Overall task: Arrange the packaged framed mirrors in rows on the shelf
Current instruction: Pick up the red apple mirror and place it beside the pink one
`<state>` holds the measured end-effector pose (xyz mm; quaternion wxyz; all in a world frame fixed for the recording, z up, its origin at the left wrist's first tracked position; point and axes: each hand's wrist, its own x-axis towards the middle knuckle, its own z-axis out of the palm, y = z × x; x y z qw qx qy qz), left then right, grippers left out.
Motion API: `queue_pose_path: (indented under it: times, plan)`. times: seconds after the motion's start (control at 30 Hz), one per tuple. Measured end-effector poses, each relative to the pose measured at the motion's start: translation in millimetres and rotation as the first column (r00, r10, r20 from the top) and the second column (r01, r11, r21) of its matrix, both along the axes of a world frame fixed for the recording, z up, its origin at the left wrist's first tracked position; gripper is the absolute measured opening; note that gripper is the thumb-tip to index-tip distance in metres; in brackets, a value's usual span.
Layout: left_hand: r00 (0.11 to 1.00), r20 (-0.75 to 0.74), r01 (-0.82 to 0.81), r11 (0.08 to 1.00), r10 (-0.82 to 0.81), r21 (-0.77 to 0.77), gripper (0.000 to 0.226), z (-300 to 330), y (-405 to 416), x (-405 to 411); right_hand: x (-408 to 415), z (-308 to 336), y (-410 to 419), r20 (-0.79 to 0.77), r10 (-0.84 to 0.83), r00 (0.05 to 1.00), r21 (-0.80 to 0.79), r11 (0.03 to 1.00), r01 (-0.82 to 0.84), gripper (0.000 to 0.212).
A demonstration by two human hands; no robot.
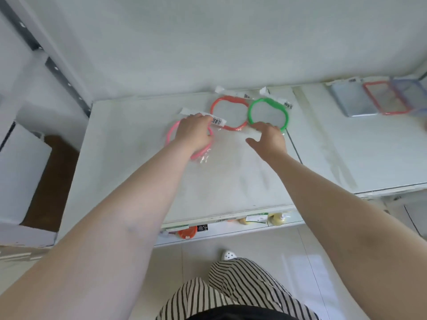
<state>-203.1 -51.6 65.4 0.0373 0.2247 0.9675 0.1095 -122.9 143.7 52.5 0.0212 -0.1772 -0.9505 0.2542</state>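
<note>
Three packaged oval mirrors lie on the white shelf top (129, 144). The pink-framed mirror (171, 135) sits at the left, and my left hand (194, 131) rests on top of it, fingers laid over its far edge near the barcode label. The red-framed mirror (228, 113) lies behind it, with the green-framed mirror (269, 113) beside it on the right. My right hand (268, 138) hovers with fingers spread and relaxed at the near edge of the green mirror's wrapper, holding nothing.
Rectangular packaged mirrors with blue, red and purple frames (383, 98) lie at the far right of the shelf. A lower shelf edge (231, 224) shows small goods beneath. A metal upright (57, 70) stands at the left. A cardboard box (25, 181) sits at the left.
</note>
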Motion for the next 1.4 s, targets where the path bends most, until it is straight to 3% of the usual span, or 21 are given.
queue_pose_path:
  times: [0.13, 0.33, 0.53, 0.7, 0.8, 0.9, 1.03, 1.1, 1.2, 1.33, 1.4]
  plan:
    - [1.000, 0.006, 0.012, 1.000, -0.012, 0.007, 0.054, -24.5, 26.8, -31.8, -30.0, -20.9, 7.3, 0.011, -0.077, 0.997, -0.026, 0.997, 0.077, 0.043]
    - [0.995, 0.071, -0.064, 0.998, 0.063, 0.003, 0.055, -64.6, 59.2, -77.5, -81.2, -65.1, 10.0, 0.066, -0.276, 0.959, -0.222, 0.933, 0.283, 0.034]
    - [0.945, 0.197, -0.261, 0.965, 0.261, -0.025, 0.062, -96.1, 73.7, -108.3, -99.6, -85.8, 6.9, 0.045, -0.399, 0.916, -0.139, 0.905, 0.401, 0.042]
    - [0.944, 0.072, -0.329, 0.932, 0.321, 0.154, 0.031, -92.4, 83.5, -105.8, -106.2, -88.0, -3.9, 0.034, -0.414, 0.910, -0.182, 0.892, 0.413, 0.044]
    - [0.892, 0.123, -0.448, 0.817, 0.435, 0.362, 0.027, -86.1, 71.3, -104.3, -106.2, -85.7, -6.8, 0.053, -0.448, 0.893, -0.343, 0.831, 0.437, 0.038]
    - [0.835, 0.227, -0.540, 0.664, 0.502, 0.517, 0.023, -74.4, 57.2, -96.5, -102.5, -78.6, -12.6, 0.070, -0.477, 0.876, -0.598, 0.683, 0.420, 0.022]
    - [0.771, 0.382, -0.628, 0.509, 0.510, 0.588, 0.045, -57.3, 44.2, -89.2, -99.2, -55.2, -20.7, 0.066, -0.540, 0.839, -0.790, 0.486, 0.374, 0.005]
    - [0.776, 0.411, -0.624, 0.482, 0.479, 0.615, 0.048, -50.1, 41.2, -87.1, -98.9, -44.6, -19.7, 0.063, -0.558, 0.827, -0.829, 0.432, 0.355, 0.024]
    - [0.802, 0.410, -0.586, 0.441, 0.435, 0.680, 0.036, -39.8, 41.3, -81.2, -98.6, -32.9, -13.5, 0.043, -0.526, 0.849, -0.849, 0.429, 0.308, 0.032]
    - [0.788, 0.493, -0.606, 0.325, 0.369, 0.726, 0.039, -25.6, 41.9, -71.2, -89.5, -20.4, -3.3, 0.066, -0.498, 0.865, -0.849, 0.427, 0.311, 0.029]
    - [0.773, 0.527, -0.628, 0.309, 0.353, 0.715, 0.041, -17.0, 39.8, -63.5, -80.9, -12.2, 2.5, 0.060, -0.468, 0.882, -0.846, 0.445, 0.293, 0.026]
